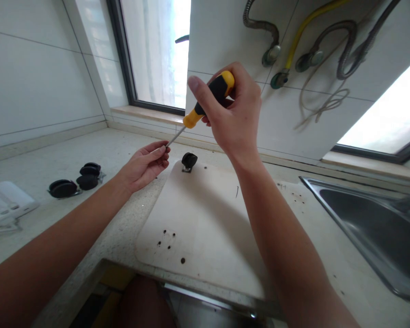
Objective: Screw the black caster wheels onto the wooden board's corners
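Note:
A screwdriver (210, 98) with a yellow and black handle is held slanting in the air by my right hand (237, 114), its shaft pointing down to the left. At the tip of the shaft, the fingers of my left hand (145, 166) are pinched together. Whether a small screw sits between them is hidden. Below lies a white board (205, 218) with rounded corners. One black caster wheel (189, 160) stands on its far left corner. Several dark screw holes (166, 239) mark the near left corner.
Loose black casters (63, 187) lie on the speckled countertop (99, 141) at left, near a white plastic item (8, 200). A metal sink (372, 218) is set in at right. Hoses and a yellow pipe (302, 34) run down the tiled wall. The counter's front edge is below.

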